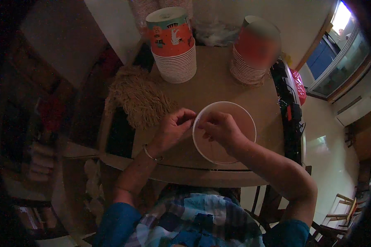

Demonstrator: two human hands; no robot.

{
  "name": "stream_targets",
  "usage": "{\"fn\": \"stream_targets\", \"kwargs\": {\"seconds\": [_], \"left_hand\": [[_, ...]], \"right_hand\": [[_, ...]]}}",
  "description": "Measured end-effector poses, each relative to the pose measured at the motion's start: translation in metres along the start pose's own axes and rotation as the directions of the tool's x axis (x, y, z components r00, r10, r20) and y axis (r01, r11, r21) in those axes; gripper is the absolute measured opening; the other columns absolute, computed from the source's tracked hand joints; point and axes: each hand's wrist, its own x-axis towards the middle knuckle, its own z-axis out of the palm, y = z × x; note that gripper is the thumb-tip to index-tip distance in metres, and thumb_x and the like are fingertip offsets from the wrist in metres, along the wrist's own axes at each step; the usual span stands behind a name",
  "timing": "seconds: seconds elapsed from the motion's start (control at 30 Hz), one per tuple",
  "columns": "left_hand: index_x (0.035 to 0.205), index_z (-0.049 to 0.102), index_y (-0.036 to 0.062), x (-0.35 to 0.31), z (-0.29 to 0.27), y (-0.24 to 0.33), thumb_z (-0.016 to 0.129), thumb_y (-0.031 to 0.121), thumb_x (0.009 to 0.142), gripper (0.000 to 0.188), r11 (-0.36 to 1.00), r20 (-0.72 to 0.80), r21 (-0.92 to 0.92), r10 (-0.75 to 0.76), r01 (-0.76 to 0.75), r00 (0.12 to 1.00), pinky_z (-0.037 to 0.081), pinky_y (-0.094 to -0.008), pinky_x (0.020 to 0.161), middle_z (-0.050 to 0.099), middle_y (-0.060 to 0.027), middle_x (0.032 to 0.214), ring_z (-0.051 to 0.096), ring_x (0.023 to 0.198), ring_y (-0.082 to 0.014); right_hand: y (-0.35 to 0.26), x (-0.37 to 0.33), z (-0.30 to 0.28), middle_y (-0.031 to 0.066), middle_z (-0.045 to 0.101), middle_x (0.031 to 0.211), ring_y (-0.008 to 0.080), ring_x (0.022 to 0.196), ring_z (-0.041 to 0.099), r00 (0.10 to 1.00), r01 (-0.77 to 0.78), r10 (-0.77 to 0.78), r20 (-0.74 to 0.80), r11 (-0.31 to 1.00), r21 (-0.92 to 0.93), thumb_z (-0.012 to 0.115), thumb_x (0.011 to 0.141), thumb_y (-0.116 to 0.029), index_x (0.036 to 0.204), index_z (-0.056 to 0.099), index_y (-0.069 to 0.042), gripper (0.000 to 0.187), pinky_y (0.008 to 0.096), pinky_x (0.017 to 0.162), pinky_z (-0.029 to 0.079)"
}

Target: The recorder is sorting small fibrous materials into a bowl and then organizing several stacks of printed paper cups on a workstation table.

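Observation:
A round paper bucket (pixel 244 123) with a white rim stands on the table near its front edge, its open mouth facing up. My right hand (pixel 221 129) reaches inside it, fingers pinched close to the left part of the wall. What those fingers hold is too small to make out. Outside the same stretch of wall, my left hand (pixel 175 128) has thumb and fingers drawn together at the rim. Whatever lies between them is hidden. Beyond that hand spreads a heap of brown cords (pixel 140 99).
Two tall stacks of nested paper buckets, a left stack (pixel 175 61) and a right stack (pixel 251 61), rise at the back of the brown tabletop (pixel 210 88). Clear plastic (pixel 216 33) lies between them. Along the right edge are black items and a red package (pixel 297 86).

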Motion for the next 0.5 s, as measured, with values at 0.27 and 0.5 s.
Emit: {"fn": "stream_targets", "kwargs": {"seconds": [0.27, 0.5], "left_hand": [[0.099, 0.060, 0.0013, 0.0018, -0.0046, -0.0025, 0.057, 0.003, 0.088, 0.011, 0.990, 0.027, 0.134, 0.027, -0.030, 0.999, 0.048, -0.0236, 0.078, 0.061, -0.0013, 0.091, 0.056, 0.086, -0.0073], [0.097, 0.059, 0.0019, 0.0024, -0.0019, 0.0013, 0.058, 0.003, 0.087, 0.010, 0.955, -0.008, 0.290, 0.074, -0.068, 0.997, 0.048, -0.0256, 0.076, 0.061, -0.0017, 0.087, 0.056, 0.083, -0.0079]], "right_hand": [[-0.0046, -0.0011, 0.0005, 0.0027, 0.062, 0.076, 0.0091, 0.061, 0.058, 1.000, -0.004, 0.005, 0.009, 1.000, -0.027, 0.066, 0.085, -0.013, 0.089, 0.064, -0.003, 0.010, 0.0226, 0.053, 0.046], [-0.0053, -0.0011, -0.0017, 0.0036, 0.062, 0.075, 0.0096, 0.061, 0.058, 0.999, 0.024, -0.023, 0.027, 0.998, -0.053, 0.065, 0.086, -0.013, 0.090, 0.063, -0.003, 0.011, 0.0227, 0.053, 0.046]]}}
